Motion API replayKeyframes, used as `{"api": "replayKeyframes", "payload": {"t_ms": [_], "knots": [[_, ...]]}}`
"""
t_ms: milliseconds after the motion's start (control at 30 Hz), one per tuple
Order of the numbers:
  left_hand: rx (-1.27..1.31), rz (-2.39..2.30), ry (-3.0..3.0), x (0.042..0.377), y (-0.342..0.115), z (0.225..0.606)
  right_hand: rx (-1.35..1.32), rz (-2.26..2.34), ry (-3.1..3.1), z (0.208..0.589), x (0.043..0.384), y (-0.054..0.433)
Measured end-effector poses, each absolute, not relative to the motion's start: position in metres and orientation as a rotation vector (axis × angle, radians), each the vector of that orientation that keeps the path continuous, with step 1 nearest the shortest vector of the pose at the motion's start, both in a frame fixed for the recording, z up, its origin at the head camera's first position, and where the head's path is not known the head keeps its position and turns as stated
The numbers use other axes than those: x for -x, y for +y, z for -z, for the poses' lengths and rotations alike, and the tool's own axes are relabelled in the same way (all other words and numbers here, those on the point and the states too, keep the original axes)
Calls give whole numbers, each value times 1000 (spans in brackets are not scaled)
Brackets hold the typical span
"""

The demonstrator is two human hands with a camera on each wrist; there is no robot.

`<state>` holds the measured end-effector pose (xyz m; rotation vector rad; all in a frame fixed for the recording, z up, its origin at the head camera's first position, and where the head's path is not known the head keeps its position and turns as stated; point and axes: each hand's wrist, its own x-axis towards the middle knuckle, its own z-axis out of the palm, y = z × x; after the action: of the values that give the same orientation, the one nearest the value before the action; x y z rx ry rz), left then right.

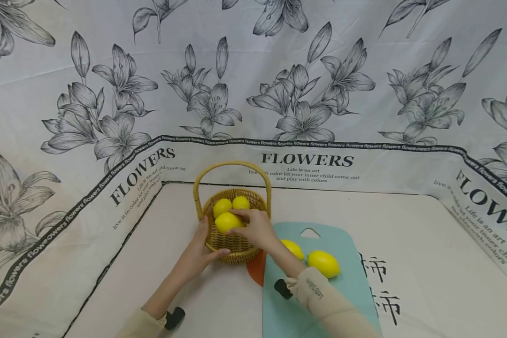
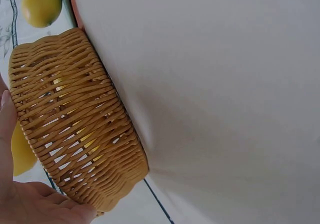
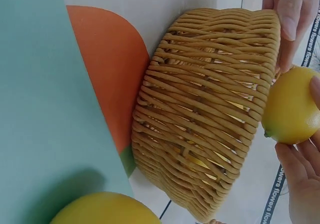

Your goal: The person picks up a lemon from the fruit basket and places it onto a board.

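Observation:
A wicker basket with a tall handle stands on the table. My left hand grips its left rim, thumb along the near edge; in the left wrist view the basket wall lies against that thumb and fingers. Between thumb and fingers my right hand pinches a yellow lemon at the basket's opening. The right wrist view shows this lemon at rim height. Inside the basket, toward the back, are two more lemons, one on the left and one on the right.
Right of the basket lies a light blue cutting board. On it rest two lemons, one in full view and one partly behind my right forearm. An orange patch shows between basket and board. Flowered cloth hangs behind.

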<state>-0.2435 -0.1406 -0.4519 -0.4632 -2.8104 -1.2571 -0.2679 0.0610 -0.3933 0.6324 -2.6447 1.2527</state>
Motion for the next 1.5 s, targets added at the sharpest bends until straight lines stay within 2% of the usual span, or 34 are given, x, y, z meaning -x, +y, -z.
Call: {"api": "replayKeyframes", "payload": {"t_ms": [667, 1500], "knots": [[471, 1249, -2825, 244, -141, 453, -715, -1408, -2547, 387, 252, 71], [461, 1238, -2832, 244, -140, 452, -646, -1382, -2554, 390, 238, 93]]}}
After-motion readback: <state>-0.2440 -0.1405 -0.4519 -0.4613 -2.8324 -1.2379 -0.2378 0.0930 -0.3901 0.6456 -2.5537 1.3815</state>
